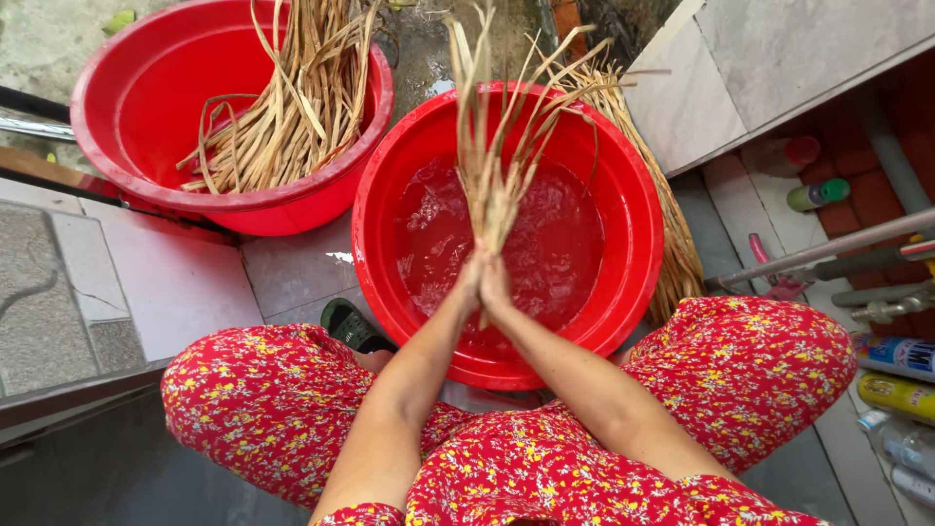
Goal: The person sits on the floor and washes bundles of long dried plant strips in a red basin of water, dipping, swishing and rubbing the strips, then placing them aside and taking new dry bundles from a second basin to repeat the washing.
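A bundle of dried straw-coloured stalks [495,185] stands nearly upright over the near red basin [623,292], its loose ends fanning toward twelve o'clock past the basin's far rim. Its lower end is squeezed between the two hands, which meet palm to palm above the water [545,253]. The left hand [471,281] and right hand [497,287] press against each other around the stalks, fingers closed together on the bundle rather than spread.

The water fills the basin's bottom and looks rippled. At ten o'clock from this basin sits a second red basin [127,107], holding a heap of the same dried stalks [282,117] that lean over its rim. More stalks [672,244] lie outside the near basin at three o'clock, against a pale stone step [779,68]. The person squats in red flowered trousers [263,399], with a green sandal [351,326] at eight o'clock of the basin. Spray cans and bottles [896,375] lie on the tiled floor [166,282] at four o'clock.
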